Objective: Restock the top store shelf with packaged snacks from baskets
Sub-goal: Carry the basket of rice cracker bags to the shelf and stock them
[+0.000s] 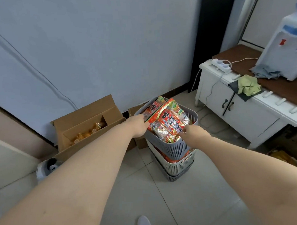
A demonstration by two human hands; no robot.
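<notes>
Centre of frame, on a pale tiled floor: a stack of three slotted baskets. Top one is a grey basket (171,150), nested into a white basket (179,164), with another grey one (174,177) at the bottom. The top basket is heaped above its rim with red packaged snacks. The uppermost snack bag (170,124) lies tilted across the pile, and a second red bag (153,106) shows behind it toward the wall. More red packaging is visible through the gap above the white basket's rim. Both bare arms reach in from the lower corners of the frame. The left hand (138,126) is at the bag's left edge, fingers curled over and clamped on the wrapper. The right hand (195,132) is at the bag's lower right corner, fingertips closed together and pinching the wrapper there. The bag rests on the pile inside the basket. Left of the stack, against the wall, is an open cardboard box (85,123) holding orange-wrapped items (85,136). At right of frame stands a white cabinet (240,114) with a brown top carrying a water dispenser (285,51), a power strip (221,64) and a crumpled green cloth (248,87). A white shoe (143,224) sits at the bottom edge.
</notes>
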